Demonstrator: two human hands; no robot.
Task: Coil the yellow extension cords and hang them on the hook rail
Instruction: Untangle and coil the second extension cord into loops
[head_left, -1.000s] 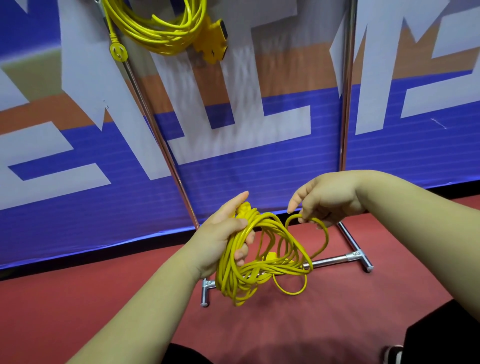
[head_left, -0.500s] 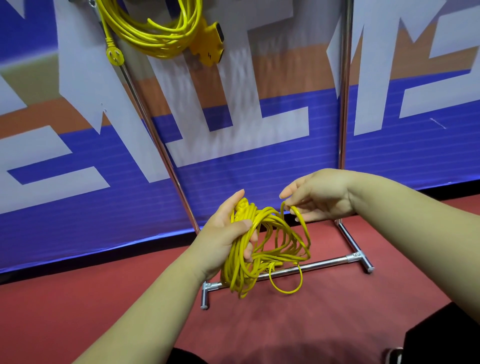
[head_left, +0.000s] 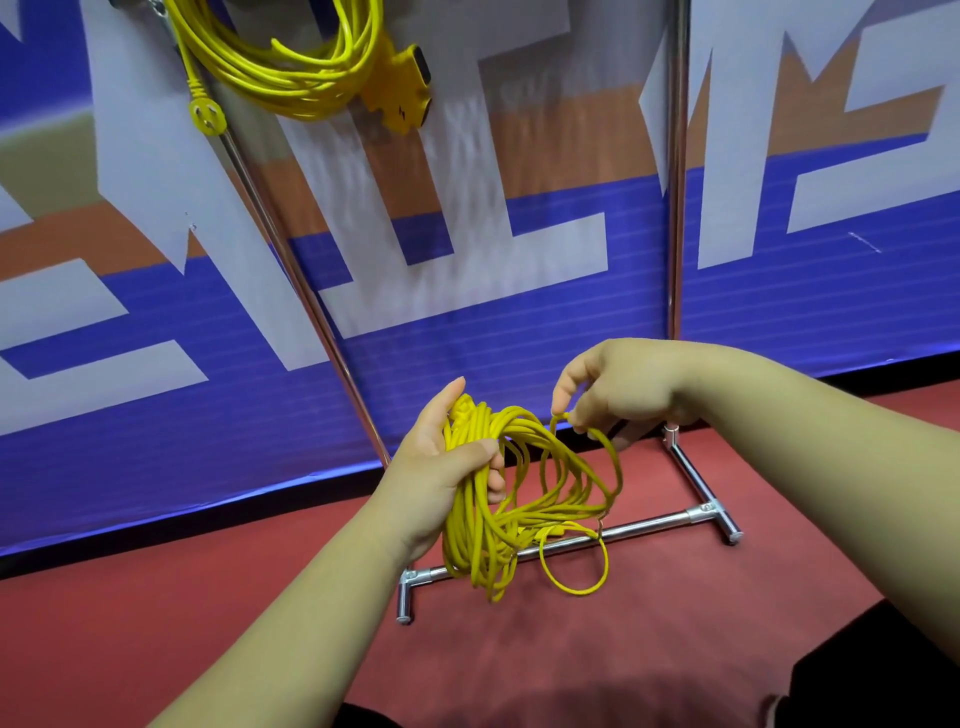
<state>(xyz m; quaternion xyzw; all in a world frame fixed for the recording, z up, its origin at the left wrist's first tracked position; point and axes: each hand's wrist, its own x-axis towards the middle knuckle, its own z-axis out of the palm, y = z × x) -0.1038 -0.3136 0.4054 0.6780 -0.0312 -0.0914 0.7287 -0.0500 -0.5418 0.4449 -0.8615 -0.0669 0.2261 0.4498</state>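
Note:
My left hand (head_left: 441, 467) grips a bundle of yellow extension cord (head_left: 498, 525) near its top, with the loops hanging below the palm. My right hand (head_left: 618, 389) pinches one loop of that cord just right of the bundle, fingertips curled down on it. A small loose loop dangles at the bundle's lower right. A second coiled yellow cord (head_left: 291, 62) with its plug (head_left: 207, 115) and yellow socket block (head_left: 405, 88) hangs at the top left from the rack, whose hook is cut off by the frame edge.
The chrome rack has two upright poles (head_left: 675, 208) and a floor base bar (head_left: 639, 530) right under the cord. Behind it stands a blue, white and orange banner wall (head_left: 467, 322). The floor (head_left: 156, 623) is red.
The right hand moved its loop in toward the bundle and slightly up; the open loop seen earlier has closed against the coil. The left hand kept its grip.

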